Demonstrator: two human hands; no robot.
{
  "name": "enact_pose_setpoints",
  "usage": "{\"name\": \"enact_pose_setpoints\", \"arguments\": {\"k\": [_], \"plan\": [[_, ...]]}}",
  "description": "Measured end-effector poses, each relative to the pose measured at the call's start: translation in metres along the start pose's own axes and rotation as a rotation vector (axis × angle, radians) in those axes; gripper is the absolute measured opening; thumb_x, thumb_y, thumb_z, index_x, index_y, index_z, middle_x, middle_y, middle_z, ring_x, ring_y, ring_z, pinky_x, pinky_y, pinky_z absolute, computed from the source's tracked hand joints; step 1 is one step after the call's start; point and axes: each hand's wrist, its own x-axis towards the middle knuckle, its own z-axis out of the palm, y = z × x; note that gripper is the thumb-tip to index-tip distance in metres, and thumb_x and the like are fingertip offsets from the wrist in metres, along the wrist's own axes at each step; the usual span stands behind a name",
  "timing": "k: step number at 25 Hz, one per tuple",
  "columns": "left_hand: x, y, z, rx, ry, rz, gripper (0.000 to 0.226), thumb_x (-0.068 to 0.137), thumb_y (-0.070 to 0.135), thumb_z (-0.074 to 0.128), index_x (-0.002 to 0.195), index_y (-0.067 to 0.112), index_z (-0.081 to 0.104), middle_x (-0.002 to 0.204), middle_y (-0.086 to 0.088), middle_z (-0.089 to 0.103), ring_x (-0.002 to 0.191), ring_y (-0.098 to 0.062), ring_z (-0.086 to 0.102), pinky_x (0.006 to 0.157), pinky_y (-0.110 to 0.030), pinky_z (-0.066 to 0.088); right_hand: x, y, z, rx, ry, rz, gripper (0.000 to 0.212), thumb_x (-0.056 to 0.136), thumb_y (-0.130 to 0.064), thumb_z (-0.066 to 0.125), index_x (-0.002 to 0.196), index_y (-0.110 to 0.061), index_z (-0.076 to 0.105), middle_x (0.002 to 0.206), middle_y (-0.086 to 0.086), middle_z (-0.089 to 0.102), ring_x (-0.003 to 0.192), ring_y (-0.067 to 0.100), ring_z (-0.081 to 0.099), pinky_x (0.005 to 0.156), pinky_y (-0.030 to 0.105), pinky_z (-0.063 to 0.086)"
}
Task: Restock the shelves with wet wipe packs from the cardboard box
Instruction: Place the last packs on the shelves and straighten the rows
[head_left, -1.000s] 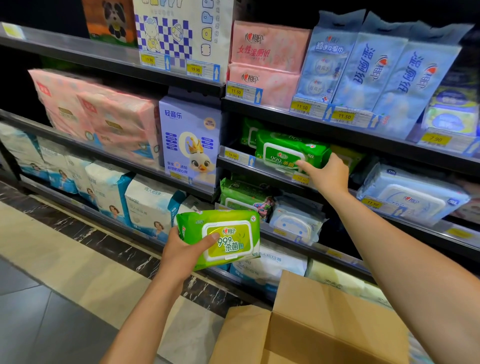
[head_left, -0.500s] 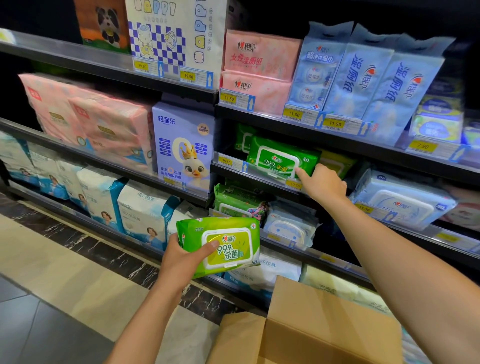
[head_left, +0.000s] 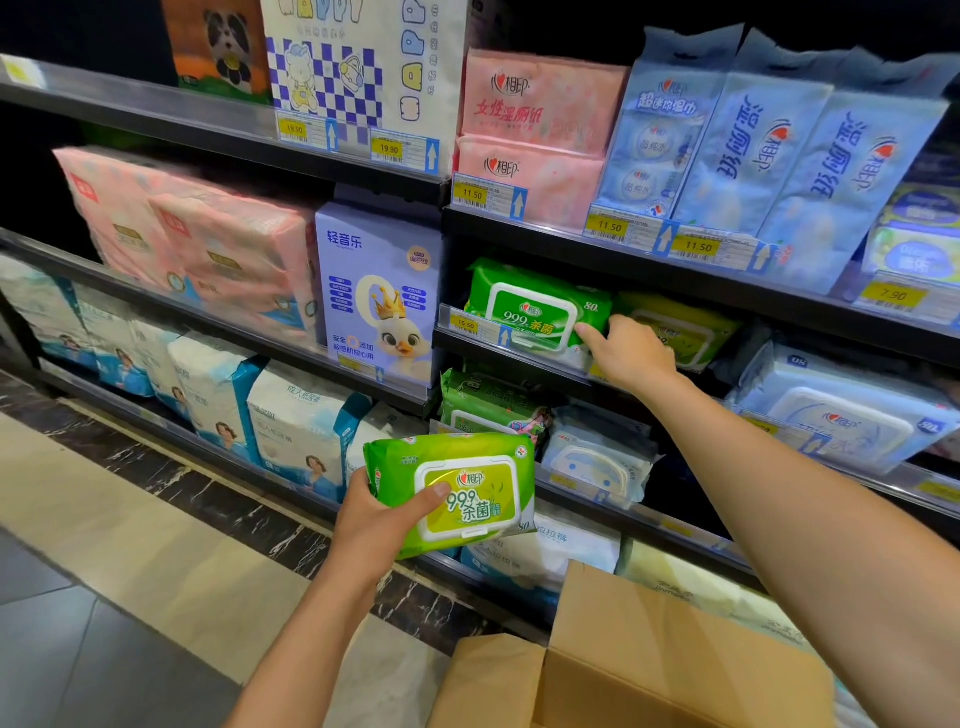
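1. Hands come first in the head view: the left hand (head_left: 379, 525) grips a lime green wet wipe pack (head_left: 462, 493) by its left end. The thumb lies flat on the lid and the other fingers curl under the pack.
2. That pack is up in the air, in front of the lower shelves, with its lid facing the camera.
3. The right hand (head_left: 631, 353) reaches out to the middle shelf (head_left: 498, 358). One fingertip touches the lower right corner of a dark green wet wipe pack (head_left: 535, 306) that lies on that shelf. The other fingers are hidden behind the hand, so I cannot tell if they hold anything.
4. A yellow-green pack (head_left: 685, 332) lies on the same shelf, just behind the right hand and right beside the dark green one.
5. A yellow price tag (head_left: 465, 325) sits on the shelf edge, under the left end of the dark green pack.
6. The cardboard box (head_left: 649, 660) is low down at the bottom, under the right arm, with a flap open. Its inside is hidden.
7. A purple box with a duck in a crown (head_left: 384, 296) stands left of the dark green pack, and big pink packs (head_left: 208, 249) sit further left
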Motion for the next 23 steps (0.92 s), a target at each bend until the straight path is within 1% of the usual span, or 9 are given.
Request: {"name": "enact_pose_setpoints", "arguments": {"k": [3,8,11,13,15,18,19,21,23], "plan": [[0.005,-0.003,-0.001,0.009,0.009,-0.004,0.057,0.078,0.023,0.090,0.123,0.026,0.057,0.111,0.004,0.071,0.096,-0.012,0.069,0.069,-0.026,0.053,0.005,-0.009,0.006,0.007,0.003,-0.025,0.052,0.100,-0.068,0.039,0.097,-0.019,0.055,0.098,0.005,0.064,0.095,0.033,0.060,0.090,0.049,0.046],[0.010,-0.006,0.000,0.015,0.005,-0.001,0.060,0.076,0.025,0.092,0.126,0.023,0.059,0.114,0.001,0.072,0.101,-0.018,0.071,0.076,-0.032,0.057,0.004,-0.012,0.009,0.011,-0.010,-0.017,0.055,0.098,-0.071,0.039,0.100,-0.019,0.055,0.099,0.006,0.067,0.098,0.033,0.062,0.098,0.055,0.048],[0.011,-0.006,0.005,0.005,-0.017,0.002,0.063,0.075,0.026,0.092,0.129,0.022,0.059,0.117,0.000,0.073,0.103,-0.019,0.072,0.075,-0.030,0.057,-0.010,-0.010,0.005,0.007,-0.026,-0.015,0.053,0.099,-0.067,0.044,0.106,-0.016,0.056,0.098,0.005,0.067,0.102,0.035,0.063,0.098,0.051,0.046],[0.008,-0.003,0.009,-0.010,-0.038,0.004,0.062,0.076,0.025,0.091,0.129,0.023,0.058,0.116,0.001,0.072,0.103,-0.017,0.071,0.071,-0.027,0.055,-0.029,-0.004,0.000,-0.020,0.044,-0.039,0.055,0.100,-0.060,0.049,0.123,-0.012,0.060,0.112,0.007,0.069,0.113,0.037,0.061,0.098,0.049,0.044],[0.004,0.000,0.015,-0.017,-0.063,0.012,0.059,0.078,0.024,0.090,0.127,0.024,0.058,0.114,0.003,0.073,0.101,-0.015,0.071,0.070,-0.026,0.055,-0.056,0.007,-0.002,0.009,0.136,-0.075,0.051,0.099,-0.053,0.054,0.134,-0.017,0.062,0.128,0.005,0.068,0.125,0.032,0.057,0.102,0.048,0.043],[-0.004,0.006,0.026,-0.015,-0.086,0.024,0.059,0.076,0.022,0.091,0.127,0.021,0.061,0.115,0.000,0.075,0.100,-0.017,0.074,0.074,-0.030,0.059,-0.106,0.032,-0.002,0.099,0.156,-0.116,0.037,0.100,-0.044,0.057,0.131,-0.025,0.067,0.139,-0.003,0.060,0.136,0.024,0.048,0.108,0.049,0.040],[-0.006,0.007,0.031,-0.024,-0.101,0.020,0.061,0.075,0.022,0.091,0.128,0.020,0.061,0.116,-0.001,0.075,0.101,-0.019,0.075,0.076,-0.033,0.060,-0.120,0.041,-0.004,0.092,0.212,-0.118,0.034,0.100,-0.041,0.059,0.129,-0.026,0.068,0.141,-0.003,0.057,0.138,0.023,0.045,0.110,0.050,0.038],[-0.013,0.011,0.041,-0.054,-0.127,0.011,0.067,0.071,0.025,0.092,0.130,0.019,0.061,0.118,-0.003,0.076,0.102,-0.020,0.075,0.077,-0.035,0.061,-0.142,0.058,-0.011,0.112,0.298,-0.128,0.029,0.099,-0.035,0.061,0.125,-0.025,0.069,0.136,-0.004,0.060,0.132,0.020,0.050,0.109,0.046,0.041],[-0.018,0.014,0.051,-0.067,-0.155,0.018,0.069,0.071,0.027,0.093,0.132,0.020,0.061,0.119,-0.003,0.076,0.103,-0.021,0.076,0.077,-0.034,0.062,-0.161,0.066,-0.019,0.322,0.137,-0.081,0.025,0.100,-0.032,0.062,0.122,-0.022,0.070,0.119,-0.006,0.068,0.112,0.012,0.062,0.100,0.038,0.049]]}}
